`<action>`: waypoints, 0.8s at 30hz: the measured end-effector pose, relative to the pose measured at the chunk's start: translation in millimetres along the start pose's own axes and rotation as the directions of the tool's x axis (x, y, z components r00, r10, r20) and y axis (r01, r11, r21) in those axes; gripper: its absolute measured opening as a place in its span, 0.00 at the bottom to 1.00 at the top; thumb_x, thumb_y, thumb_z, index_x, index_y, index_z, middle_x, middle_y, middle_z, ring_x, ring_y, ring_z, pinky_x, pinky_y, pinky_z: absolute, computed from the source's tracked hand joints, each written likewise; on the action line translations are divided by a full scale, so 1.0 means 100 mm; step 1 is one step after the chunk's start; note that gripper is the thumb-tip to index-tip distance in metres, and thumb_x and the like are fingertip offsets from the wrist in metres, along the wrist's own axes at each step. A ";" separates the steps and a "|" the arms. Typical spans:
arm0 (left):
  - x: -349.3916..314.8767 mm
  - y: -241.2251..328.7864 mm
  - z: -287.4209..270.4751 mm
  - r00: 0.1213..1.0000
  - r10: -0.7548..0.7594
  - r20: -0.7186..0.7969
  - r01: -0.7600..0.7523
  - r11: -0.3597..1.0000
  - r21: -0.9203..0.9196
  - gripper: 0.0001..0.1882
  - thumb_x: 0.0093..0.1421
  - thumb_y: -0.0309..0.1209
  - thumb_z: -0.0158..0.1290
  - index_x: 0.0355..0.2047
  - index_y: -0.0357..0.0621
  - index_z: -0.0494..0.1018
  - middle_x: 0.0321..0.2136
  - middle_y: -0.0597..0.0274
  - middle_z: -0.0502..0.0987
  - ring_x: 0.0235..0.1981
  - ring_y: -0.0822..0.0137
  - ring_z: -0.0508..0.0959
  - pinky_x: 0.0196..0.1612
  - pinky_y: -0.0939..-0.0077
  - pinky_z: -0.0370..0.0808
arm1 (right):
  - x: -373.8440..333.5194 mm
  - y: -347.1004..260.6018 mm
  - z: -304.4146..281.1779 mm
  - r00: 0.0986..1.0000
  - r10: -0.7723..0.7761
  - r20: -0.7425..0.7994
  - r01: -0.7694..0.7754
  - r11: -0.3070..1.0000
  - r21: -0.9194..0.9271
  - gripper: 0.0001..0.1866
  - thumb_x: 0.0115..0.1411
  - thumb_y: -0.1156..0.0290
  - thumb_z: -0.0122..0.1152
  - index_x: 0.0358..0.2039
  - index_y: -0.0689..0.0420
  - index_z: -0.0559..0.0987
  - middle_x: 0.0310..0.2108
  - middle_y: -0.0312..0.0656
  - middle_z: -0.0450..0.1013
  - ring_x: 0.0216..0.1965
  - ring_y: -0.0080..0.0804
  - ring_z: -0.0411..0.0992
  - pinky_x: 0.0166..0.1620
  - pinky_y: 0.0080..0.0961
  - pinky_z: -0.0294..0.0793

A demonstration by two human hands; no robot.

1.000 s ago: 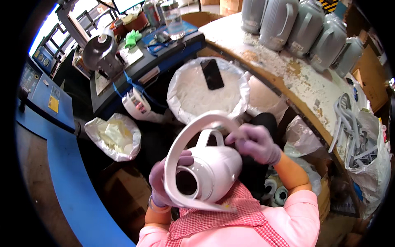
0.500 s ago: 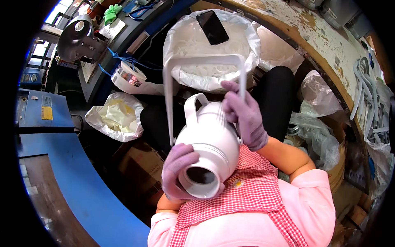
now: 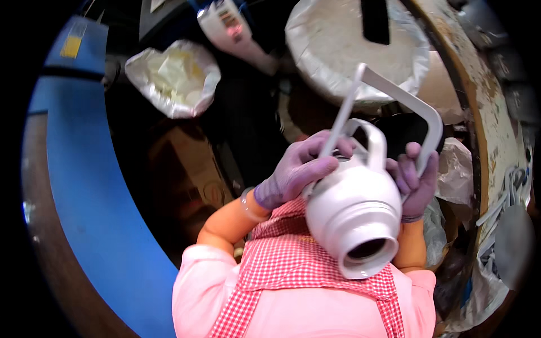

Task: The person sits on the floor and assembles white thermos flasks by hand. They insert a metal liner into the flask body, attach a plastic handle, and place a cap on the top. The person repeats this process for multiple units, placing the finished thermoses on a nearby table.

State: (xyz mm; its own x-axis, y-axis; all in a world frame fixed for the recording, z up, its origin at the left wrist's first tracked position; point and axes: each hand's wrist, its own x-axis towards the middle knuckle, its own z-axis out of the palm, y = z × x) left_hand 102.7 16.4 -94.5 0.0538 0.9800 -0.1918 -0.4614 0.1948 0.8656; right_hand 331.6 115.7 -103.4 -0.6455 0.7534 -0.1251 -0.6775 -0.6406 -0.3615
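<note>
A white plastic thermos jug (image 3: 352, 211) is tilted in front of my chest, its dark round mouth toward me. A fixed loop handle (image 3: 376, 143) stands on its far side. The long swing carrying handle (image 3: 397, 87) is raised away from me. My left hand (image 3: 301, 169), in a purple glove, is closed round the left arm of the carrying handle, close to the jug's body. My right hand (image 3: 416, 177), gloved alike, has its fingers curled at the right arm of that handle, low down. The handle's joints with the body are mostly hidden.
Beyond the jug stands a large plastic-lined tub (image 3: 332, 50) with a black phone (image 3: 376, 22) on it. A lined bag of pale scraps (image 3: 177, 79) sits far left. Blue machinery (image 3: 104, 208) runs along the left, a worn bench (image 3: 479, 84) along the right.
The view has shifted and the jug now sits farther right. My left hand has left the mouth rim for the carrying handle's left arm. My right hand is lower on the right arm.
</note>
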 end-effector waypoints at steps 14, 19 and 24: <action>-0.12 -0.38 0.00 0.873 0.480 0.082 -0.485 0.838 0.250 0.25 0.63 0.37 0.52 0.57 0.34 0.68 0.52 0.45 0.75 0.58 0.55 0.72 0.63 0.59 0.66 | -0.21 0.09 0.17 0.982 -0.184 -0.031 0.165 0.933 -0.321 0.38 0.73 0.43 0.30 0.56 0.69 0.69 0.10 0.27 0.53 0.12 0.18 0.52 0.44 0.20 0.73; -0.28 0.37 0.38 0.756 0.631 -0.174 -0.323 0.591 0.739 0.36 0.55 0.46 0.62 0.59 0.40 0.66 0.56 0.48 0.68 0.48 0.58 0.74 0.51 0.66 0.72 | 0.05 0.04 0.35 0.915 -0.404 0.000 0.390 0.884 -0.260 0.27 0.75 0.53 0.33 0.58 0.60 0.71 0.14 0.25 0.58 0.14 0.18 0.56 0.47 0.29 0.74; -0.28 0.70 0.55 0.814 0.559 0.154 -0.213 0.041 0.976 0.41 0.49 0.44 0.66 0.60 0.37 0.66 0.53 0.48 0.69 0.50 0.53 0.73 0.54 0.63 0.71 | -0.26 0.48 0.88 0.535 -0.251 0.807 0.827 -0.041 -0.561 0.22 0.53 0.59 0.68 0.48 0.49 0.81 0.47 0.39 0.73 0.52 0.42 0.69 0.61 0.50 0.62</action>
State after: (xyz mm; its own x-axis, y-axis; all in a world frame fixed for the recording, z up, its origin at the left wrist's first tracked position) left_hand 117.2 4.6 -2.8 -0.0775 0.9135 0.3994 0.8339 -0.1602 0.5282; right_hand 285.0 52.4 -36.3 -0.4592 0.4442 0.7693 -0.3087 0.7323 -0.6070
